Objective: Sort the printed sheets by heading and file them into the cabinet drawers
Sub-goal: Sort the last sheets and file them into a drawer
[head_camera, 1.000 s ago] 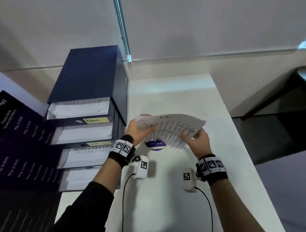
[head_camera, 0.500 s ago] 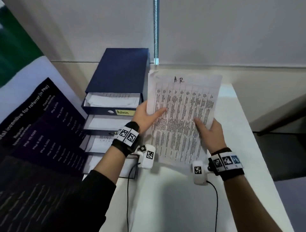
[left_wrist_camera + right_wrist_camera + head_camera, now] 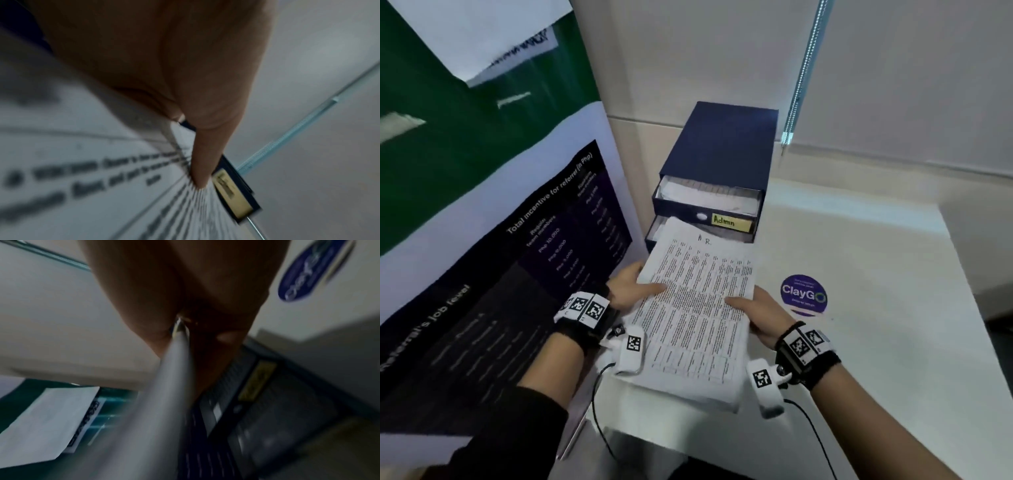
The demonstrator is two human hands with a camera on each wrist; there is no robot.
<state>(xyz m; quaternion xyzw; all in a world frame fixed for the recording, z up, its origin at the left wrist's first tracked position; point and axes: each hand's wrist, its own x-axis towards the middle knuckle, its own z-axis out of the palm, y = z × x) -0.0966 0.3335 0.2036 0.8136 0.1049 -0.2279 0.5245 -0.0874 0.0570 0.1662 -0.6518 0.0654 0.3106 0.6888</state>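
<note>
A stack of printed sheets (image 3: 695,308), its top page headed "A.R." by hand, lies tilted in front of the dark blue drawer cabinet (image 3: 719,161). My left hand (image 3: 635,289) pinches the stack's left edge, thumb on top; the thumb (image 3: 202,162) shows pressed on the print in the left wrist view. My right hand (image 3: 755,313) pinches the right edge, where the sheets (image 3: 164,394) show edge-on. The stack's far end reaches over the open second drawer (image 3: 655,231). The top drawer (image 3: 709,195), labelled "Admin" (image 3: 731,222), stands open with papers inside. The lower drawers are hidden by the sheets.
A tall printed banner (image 3: 500,257) stands close on the left of the cabinet. The white table (image 3: 876,291) carries a round purple "ClayGo" sticker (image 3: 804,294) just right of my right hand. A blind's hanging chain (image 3: 799,78) drops behind the cabinet.
The sheets went from fanned out, to held up facing me, to lowered leftward towards the cabinet's second drawer. Both hands kept their hold, and my view turned left.
</note>
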